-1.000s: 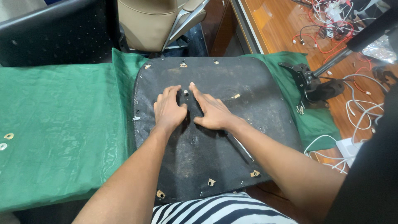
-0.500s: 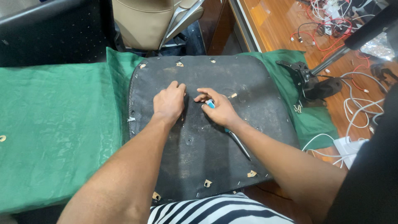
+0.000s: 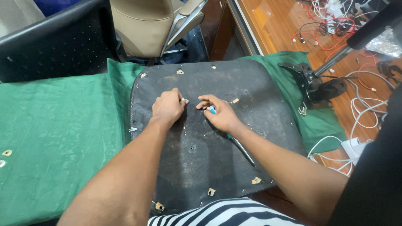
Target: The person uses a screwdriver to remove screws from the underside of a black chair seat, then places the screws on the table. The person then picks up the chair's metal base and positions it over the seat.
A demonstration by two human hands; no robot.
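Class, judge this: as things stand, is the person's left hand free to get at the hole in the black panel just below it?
Probably yes: the left hand rests just above the hole, with bare black panel between them.

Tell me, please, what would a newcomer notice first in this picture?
A worn black rounded seat panel lies at centre on a green cloth. On it the left hand and right hand almost meet; the right hand is on a blue-handled screwdriver. Red and white cables sprawl at right.

Bare panel beyond both hands
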